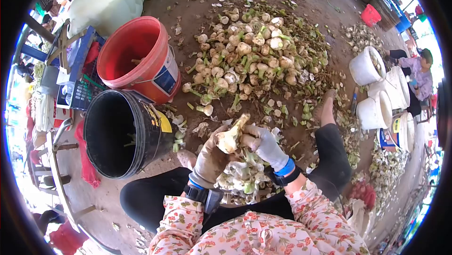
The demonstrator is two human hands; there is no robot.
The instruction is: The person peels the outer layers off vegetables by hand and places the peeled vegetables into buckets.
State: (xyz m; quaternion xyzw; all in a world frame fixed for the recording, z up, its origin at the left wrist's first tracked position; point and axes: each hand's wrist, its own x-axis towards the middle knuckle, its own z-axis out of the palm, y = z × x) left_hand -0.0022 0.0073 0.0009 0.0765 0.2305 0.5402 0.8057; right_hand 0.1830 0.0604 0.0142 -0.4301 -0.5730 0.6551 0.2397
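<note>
Left hand [210, 157] grips a bulb [230, 138] over the lap — right hand [263, 143] pinches its husk, steadying it for peeling.

Light: we note bright, even daylight | Shadows: soft, short | Glare: blown-out whites at left and right rims | Distortion: strong fisheye curve, black corners | Focus: centre sharp, edges smeared

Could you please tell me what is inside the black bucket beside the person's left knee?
The black bucket shows only a few pale green scraps on its dark inner wall; its bottom lies in deep shadow and cannot be made out.
</note>
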